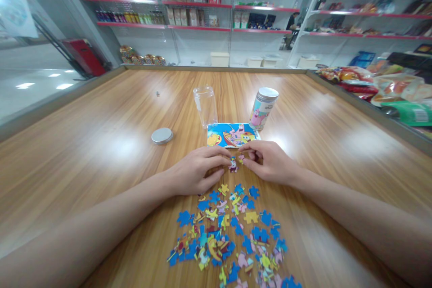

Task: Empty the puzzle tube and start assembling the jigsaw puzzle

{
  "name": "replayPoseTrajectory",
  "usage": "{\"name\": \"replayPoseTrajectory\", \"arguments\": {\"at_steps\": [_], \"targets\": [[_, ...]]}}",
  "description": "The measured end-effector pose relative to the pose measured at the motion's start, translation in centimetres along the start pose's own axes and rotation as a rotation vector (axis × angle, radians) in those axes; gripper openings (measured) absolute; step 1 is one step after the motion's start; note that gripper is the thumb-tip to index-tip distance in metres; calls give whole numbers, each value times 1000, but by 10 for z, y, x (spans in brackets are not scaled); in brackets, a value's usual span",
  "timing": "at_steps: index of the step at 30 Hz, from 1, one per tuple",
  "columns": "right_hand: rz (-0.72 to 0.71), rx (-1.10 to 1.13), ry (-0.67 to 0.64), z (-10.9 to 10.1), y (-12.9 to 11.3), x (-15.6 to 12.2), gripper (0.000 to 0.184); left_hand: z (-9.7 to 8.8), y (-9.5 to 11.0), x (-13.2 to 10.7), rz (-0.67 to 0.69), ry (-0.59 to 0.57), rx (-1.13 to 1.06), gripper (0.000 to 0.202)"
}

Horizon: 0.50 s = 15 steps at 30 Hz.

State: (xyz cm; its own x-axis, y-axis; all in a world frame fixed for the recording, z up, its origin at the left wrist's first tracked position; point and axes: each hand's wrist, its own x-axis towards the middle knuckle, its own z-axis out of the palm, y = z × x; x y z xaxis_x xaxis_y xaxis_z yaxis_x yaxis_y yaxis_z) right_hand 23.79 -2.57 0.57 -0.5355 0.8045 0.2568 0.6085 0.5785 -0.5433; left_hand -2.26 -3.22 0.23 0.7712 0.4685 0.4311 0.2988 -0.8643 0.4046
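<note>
Head view: left hand (201,168), spread, touches one puzzle piece (233,166); right hand (270,160) pinches a pinkish piece (241,158) beside it.

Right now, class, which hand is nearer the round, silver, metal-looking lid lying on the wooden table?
Left. The left hand is right of the lid, lower in the picture; the right hand is farther right, past the left.

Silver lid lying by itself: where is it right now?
In the head view, the silver lid lies left of centre on the table, beyond the left hand and left of the clear jar.
</note>
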Motion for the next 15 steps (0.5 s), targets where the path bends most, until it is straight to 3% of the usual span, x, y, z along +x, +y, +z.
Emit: {"name": "replayPoseTrajectory", "arguments": {"at_steps": [5, 15], "targets": [[-48, -81, 9, -1, -1, -1, 19, 2, -2, 0, 19, -13, 26, 30], [-68, -32, 18, 2, 0, -1, 16, 4, -2, 1, -43, 28, 44, 26]]}}
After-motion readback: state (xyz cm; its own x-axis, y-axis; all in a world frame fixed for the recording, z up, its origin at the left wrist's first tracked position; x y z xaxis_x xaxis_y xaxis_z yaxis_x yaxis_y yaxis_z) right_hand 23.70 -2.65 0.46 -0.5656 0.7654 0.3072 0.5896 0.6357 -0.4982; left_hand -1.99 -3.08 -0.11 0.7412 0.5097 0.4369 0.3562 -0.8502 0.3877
